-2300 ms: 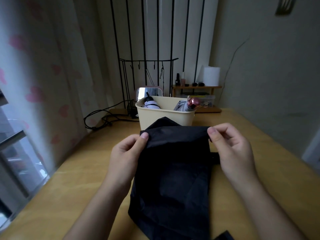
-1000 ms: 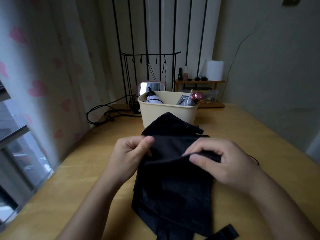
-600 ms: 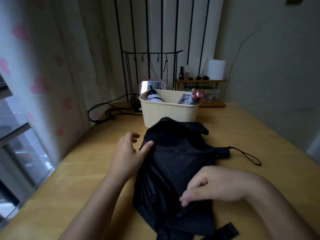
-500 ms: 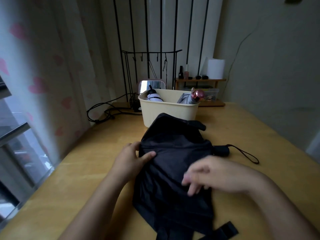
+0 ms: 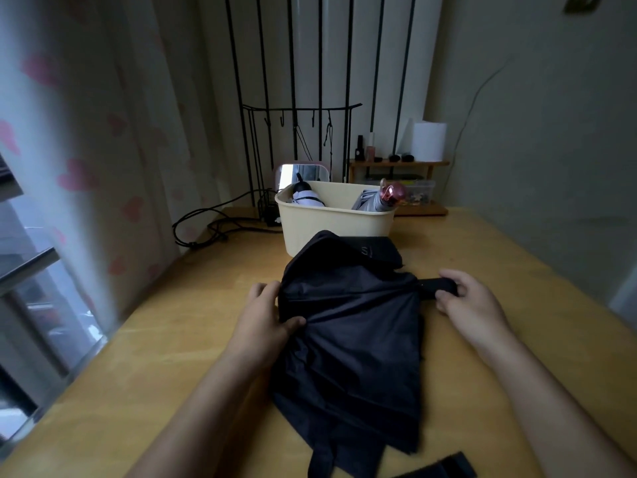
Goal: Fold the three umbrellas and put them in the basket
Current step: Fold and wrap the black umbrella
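A black umbrella (image 5: 358,332) lies collapsed on the wooden table (image 5: 155,357), its loose canopy spread toward me. My left hand (image 5: 262,315) pinches the canopy's left edge. My right hand (image 5: 472,305) grips the umbrella's black handle (image 5: 437,288), which sticks out to the right. Behind it stands a cream basket (image 5: 331,222). Inside are a folded white and black umbrella (image 5: 306,196) on the left and a folded grey umbrella with a pink handle (image 5: 382,198) on the right.
A closing strap (image 5: 444,469) lies at the near edge. Black cables (image 5: 213,225) trail at the back left beside a curtain and window. Behind the basket are a small mirror (image 5: 303,172), a black hook stand and a wooden shelf (image 5: 400,163) with a paper roll.
My right hand has left the canopy and moved right to take the handle. My left hand has closed on the canopy's left edge. The wrist cord is now hidden.
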